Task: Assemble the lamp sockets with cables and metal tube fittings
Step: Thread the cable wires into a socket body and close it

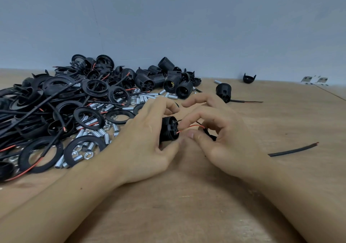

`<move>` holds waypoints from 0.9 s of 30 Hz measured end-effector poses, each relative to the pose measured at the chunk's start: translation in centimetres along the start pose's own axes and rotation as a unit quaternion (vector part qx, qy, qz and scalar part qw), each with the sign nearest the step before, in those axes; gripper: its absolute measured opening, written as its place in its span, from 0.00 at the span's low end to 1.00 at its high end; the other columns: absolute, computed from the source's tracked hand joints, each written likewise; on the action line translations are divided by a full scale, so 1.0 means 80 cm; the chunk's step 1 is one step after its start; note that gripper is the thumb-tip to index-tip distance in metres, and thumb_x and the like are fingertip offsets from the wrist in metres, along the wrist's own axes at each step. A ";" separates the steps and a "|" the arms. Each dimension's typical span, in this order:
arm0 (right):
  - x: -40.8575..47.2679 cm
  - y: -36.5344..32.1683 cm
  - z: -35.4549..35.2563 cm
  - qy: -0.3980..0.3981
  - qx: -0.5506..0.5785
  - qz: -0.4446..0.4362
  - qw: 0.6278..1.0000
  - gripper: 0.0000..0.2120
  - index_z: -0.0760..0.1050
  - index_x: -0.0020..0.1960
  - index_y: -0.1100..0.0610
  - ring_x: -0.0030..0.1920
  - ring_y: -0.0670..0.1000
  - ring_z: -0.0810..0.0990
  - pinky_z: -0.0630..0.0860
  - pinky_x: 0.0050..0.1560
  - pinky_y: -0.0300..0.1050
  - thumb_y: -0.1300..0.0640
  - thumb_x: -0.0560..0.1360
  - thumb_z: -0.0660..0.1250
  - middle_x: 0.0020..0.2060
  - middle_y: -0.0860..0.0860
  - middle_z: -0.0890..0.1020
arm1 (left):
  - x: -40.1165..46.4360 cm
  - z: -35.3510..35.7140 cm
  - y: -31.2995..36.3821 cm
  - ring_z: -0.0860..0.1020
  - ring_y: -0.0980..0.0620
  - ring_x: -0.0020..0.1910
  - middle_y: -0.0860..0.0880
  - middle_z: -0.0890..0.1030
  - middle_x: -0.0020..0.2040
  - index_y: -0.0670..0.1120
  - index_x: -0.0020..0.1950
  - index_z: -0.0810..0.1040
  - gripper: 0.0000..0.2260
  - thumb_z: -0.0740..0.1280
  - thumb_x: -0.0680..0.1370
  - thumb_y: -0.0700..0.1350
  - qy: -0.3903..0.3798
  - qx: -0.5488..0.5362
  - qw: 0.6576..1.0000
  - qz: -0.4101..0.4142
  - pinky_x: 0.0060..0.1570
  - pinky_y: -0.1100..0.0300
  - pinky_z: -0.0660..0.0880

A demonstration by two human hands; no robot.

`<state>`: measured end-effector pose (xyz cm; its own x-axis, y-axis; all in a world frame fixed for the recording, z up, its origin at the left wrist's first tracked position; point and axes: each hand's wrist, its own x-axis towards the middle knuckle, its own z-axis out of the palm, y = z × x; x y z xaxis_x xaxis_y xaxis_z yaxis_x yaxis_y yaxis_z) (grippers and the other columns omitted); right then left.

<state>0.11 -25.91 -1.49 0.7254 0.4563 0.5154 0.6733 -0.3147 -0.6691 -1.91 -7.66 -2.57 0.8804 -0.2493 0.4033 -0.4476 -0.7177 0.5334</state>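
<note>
My left hand point(148, 136) grips a black threaded lamp socket point(168, 128) just above the wooden table point(187, 196), its holed rear face turned right. My right hand point(221, 136) pinches a black cable point(209, 133) between thumb and fingers; its red core wire point(184, 128) and a thin black core meet the socket's rear face. The cable's free end point(294, 150) trails off to the right behind my right wrist. Whether the wire tips sit inside the holes I cannot tell.
A big heap at the left holds black rings point(88, 118), cables and caps. More sockets point(168, 79) lie behind, with metal tubes point(93, 134) and nuts scattered in front. One socket with a cable point(223, 92) lies at the back right, a loose cap point(249, 78) by the wall.
</note>
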 end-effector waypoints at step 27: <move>0.002 0.004 -0.062 -0.184 -0.013 0.194 0.963 0.14 0.79 0.57 0.42 0.41 0.53 0.82 0.75 0.44 0.42 0.49 0.72 0.71 0.40 0.45 0.84 | 0.008 -0.002 -0.021 0.77 0.56 0.51 0.60 0.78 0.50 0.57 0.57 0.75 0.10 0.67 0.76 0.56 -0.012 0.021 0.996 0.085 0.49 0.51 0.76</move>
<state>1.14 -30.04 1.03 0.8262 0.5633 0.0005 0.3683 -0.5395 -0.7571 -0.61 -6.51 -3.10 0.7964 -0.3838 0.4673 -0.5836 -0.6903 0.4277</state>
